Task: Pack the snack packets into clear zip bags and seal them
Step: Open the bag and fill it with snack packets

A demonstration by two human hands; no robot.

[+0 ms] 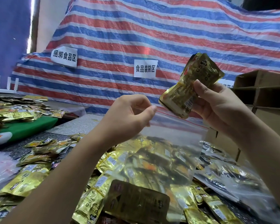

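Both forearms raised, left hand (129, 117) with fingers pinched, right hand (217, 107) with fingers curled.

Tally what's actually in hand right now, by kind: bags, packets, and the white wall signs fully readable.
Clear zip bag, pinched at its top edge by the left hand: 1
Gold snack packets gripped in the right hand: at least 2; exact count cannot be told
White signs fully readable on the striped tarp: 2, left sign and middle sign
Total: at least 5
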